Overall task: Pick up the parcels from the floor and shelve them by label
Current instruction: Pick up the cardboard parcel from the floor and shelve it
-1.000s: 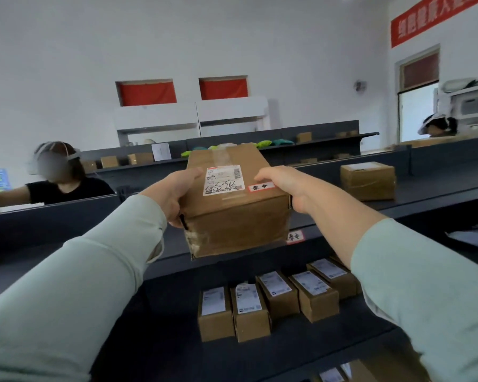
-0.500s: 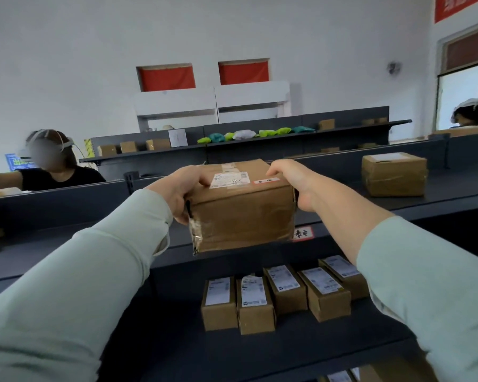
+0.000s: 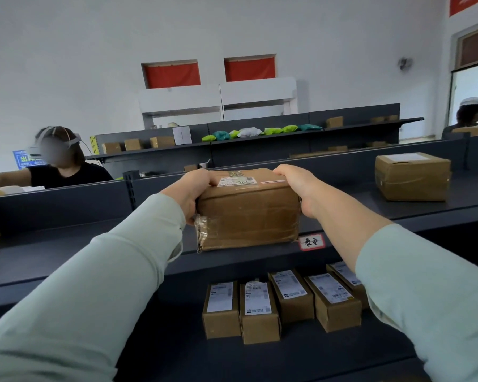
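Now both hands clasp parcel [image 3: 247, 210] (upper shelf [image 3: 66, 244]); five boxes [image 3: 282, 301] below.

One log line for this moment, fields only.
hands: left, right gripping parcel | parcel: at upper shelf edge | release: pending

Both arms wear long, pale mint-green sleeves of smooth, matte fabric without print or visible seams. The left sleeve [image 3: 94, 285] ends at the wrist in a loose cuff. The right sleeve [image 3: 431, 293] is pushed back, exposing the forearm. The left hand [image 3: 189, 193] and right hand [image 3: 298, 186] are bare.
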